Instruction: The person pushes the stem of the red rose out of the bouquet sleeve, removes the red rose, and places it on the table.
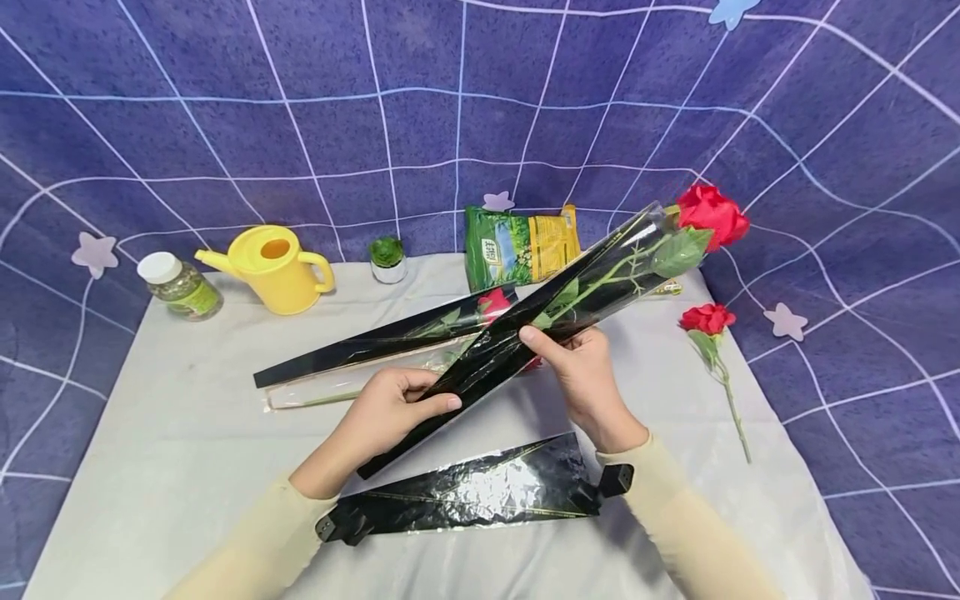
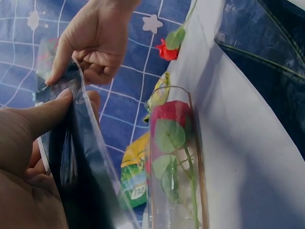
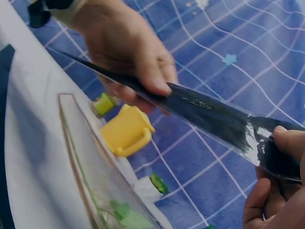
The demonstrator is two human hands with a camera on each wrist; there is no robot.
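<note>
A red artificial rose (image 1: 712, 218) stands out of the top of a black and clear flower sleeve (image 1: 487, 354), held slanted above the table. My left hand (image 1: 390, 408) pinches the sleeve's lower part, thumb on the front. Higher up, my right hand (image 1: 581, 375) grips it near where the clear part begins, its thumb across the front. In the right wrist view both hands hold the black wrap (image 3: 205, 107). Behind it lie a rose in a black sleeve (image 1: 390, 329) and another in a clear sleeve (image 2: 171, 143). The stem's lower end is hidden inside the black wrap.
A flat black wrapping sleeve (image 1: 480, 487) lies in front. A loose red rose (image 1: 708, 321) lies at the right. Along the back stand a jar (image 1: 180, 287), a yellow watering can (image 1: 273, 271), a small potted plant (image 1: 387, 260) and a green-yellow bag (image 1: 521, 246).
</note>
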